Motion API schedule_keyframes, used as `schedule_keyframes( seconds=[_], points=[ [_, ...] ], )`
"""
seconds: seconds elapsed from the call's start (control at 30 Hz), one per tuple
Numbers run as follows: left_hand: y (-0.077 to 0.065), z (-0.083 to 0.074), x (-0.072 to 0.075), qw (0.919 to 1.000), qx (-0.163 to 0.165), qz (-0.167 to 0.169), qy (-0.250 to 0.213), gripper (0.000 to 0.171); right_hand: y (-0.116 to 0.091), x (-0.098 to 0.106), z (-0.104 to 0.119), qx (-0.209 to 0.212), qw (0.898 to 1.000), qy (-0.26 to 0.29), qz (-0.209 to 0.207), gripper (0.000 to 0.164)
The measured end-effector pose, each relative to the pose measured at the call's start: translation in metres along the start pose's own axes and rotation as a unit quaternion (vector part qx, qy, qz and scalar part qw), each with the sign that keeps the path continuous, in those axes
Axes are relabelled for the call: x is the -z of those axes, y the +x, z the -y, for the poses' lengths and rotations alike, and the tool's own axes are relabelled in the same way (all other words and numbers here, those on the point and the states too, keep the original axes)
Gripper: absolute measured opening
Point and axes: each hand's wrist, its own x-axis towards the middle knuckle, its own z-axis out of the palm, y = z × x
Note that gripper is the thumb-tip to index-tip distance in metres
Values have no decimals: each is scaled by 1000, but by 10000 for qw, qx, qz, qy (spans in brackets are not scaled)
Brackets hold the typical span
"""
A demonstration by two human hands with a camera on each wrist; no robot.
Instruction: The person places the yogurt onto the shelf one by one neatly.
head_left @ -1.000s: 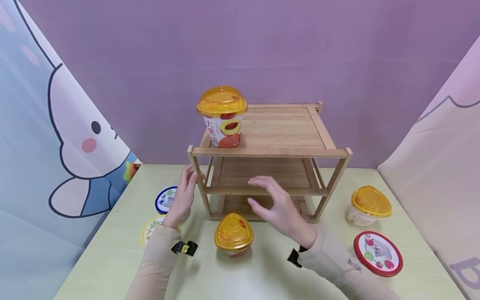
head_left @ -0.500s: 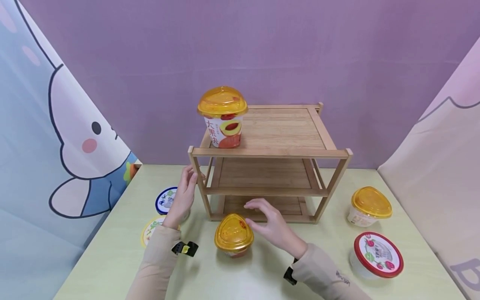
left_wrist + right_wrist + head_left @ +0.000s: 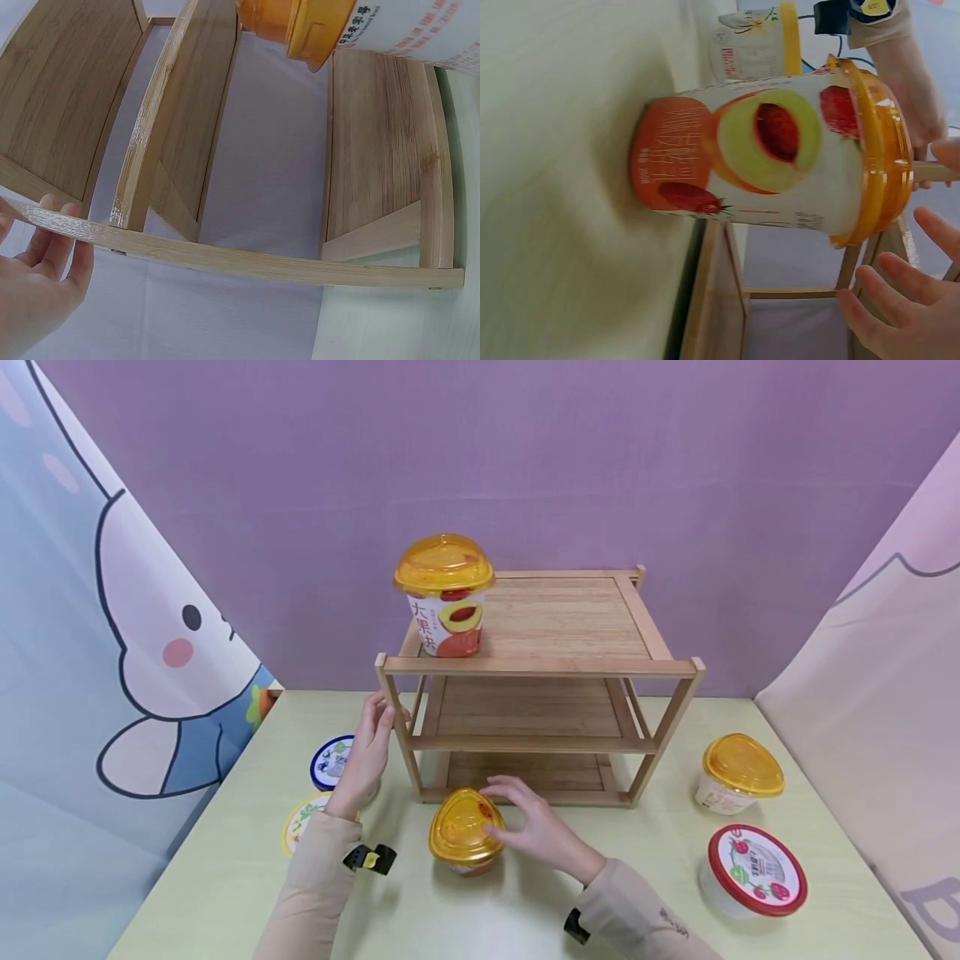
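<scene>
In the head view my left hand (image 3: 367, 750) holds the front left post of a wooden three-tier shelf rack (image 3: 555, 665). The left wrist view shows fingertips (image 3: 79, 251) lying round that post. A yogurt cup (image 3: 461, 827) with a domed orange lid stands upright on the table before the rack. Close at the right of its lid is my right hand (image 3: 542, 831), thumb and fingers spread and nothing gripped. Peach and strawberry pictures mark the cup's side in the right wrist view, where the fingers (image 3: 900, 300) hover beside the lid (image 3: 885, 150).
Another orange-lidded peach cup (image 3: 447, 618) stands on the rack's top tier at left. On the table's right are an orange-lidded cup (image 3: 738, 772) and a red-lidded tub (image 3: 756, 870). A blue-lidded tub (image 3: 330, 762) and a yellow-lidded tub (image 3: 302, 818) are partly behind my left arm.
My right hand has come down and a little left, from before the rack to the near cup's lid. The left hand stays on the post.
</scene>
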Motion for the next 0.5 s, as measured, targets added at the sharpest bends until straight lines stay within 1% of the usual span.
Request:
schedule_keyframes(
  seconds=[0.13,0.27,0.4,0.5],
  points=[
    [0,0,0,10000,-5,-28,-21,31,-1,-2,-3,-131,9993,27,348,50],
    [2,5,0,10000,-13,-18,-66,31,0,-4,-6,-242,9971,72,714,57],
    [5,16,3,9998,-58,12,-170,33,0,-5,-9,-321,9941,177,1021,66],
    [7,27,4,9998,-124,5,-141,36,0,-7,-10,-353,9927,218,1132,70]
  ],
)
